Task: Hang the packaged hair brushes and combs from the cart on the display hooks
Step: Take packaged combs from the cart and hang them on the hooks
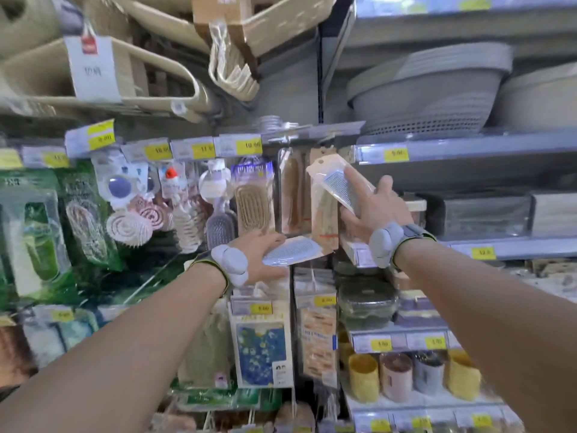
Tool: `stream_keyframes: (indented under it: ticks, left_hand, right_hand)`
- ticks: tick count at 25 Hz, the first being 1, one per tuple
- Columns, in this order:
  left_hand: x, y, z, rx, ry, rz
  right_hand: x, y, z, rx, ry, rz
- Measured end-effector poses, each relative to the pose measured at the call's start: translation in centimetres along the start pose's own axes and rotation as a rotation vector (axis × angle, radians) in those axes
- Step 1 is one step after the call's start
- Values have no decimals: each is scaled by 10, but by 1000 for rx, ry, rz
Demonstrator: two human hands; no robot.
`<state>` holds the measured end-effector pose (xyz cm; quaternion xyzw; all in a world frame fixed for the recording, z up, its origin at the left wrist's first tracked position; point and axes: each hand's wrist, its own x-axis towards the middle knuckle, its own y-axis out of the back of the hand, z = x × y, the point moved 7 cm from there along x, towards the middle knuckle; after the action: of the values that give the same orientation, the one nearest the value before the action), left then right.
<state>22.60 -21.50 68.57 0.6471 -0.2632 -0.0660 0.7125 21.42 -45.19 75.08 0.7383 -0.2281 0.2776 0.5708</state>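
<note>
- Right grip (374,210) holds the raised packaged comb (335,182). Fingers curl round its lower end, the index finger lies straight along its clear face, and the thumb sticks up on the right.
- The pack is tilted, with its card header up and to the left. The hang hole (320,161) sits at that far corner, well clear of the grip.
- The header is just beside the tan packaged brushes (292,192) already hanging under the yellow price tags (248,145). The hook itself is too blurred to pick out.
- Left grip (259,254) holds the second packaged comb (293,250) by its left end. The pack lies nearly flat, low and left of the raised one, waiting its turn.
- Judgement on the step in hand: thread the raised pack.
  - Rotate the wrist to bring the header upright.
  - Line the hole up with the hook tip, then slide the pack back.
  - Holding from the bottom leaves the header floppy, so steady it with the index finger.
- Risk: the header could snag the neighbouring tan packs.
</note>
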Motion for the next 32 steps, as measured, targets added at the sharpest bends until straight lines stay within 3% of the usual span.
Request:
stream_keyframes:
  ticks: [12,32]
  left_hand:
    - [17,59,-8,219,103,69]
    - [11,80,-32,194,154,206]
  right_hand:
    - [24,17,-11,-7,-189,5]
    - [47,-12,-23,173,-317,-133]
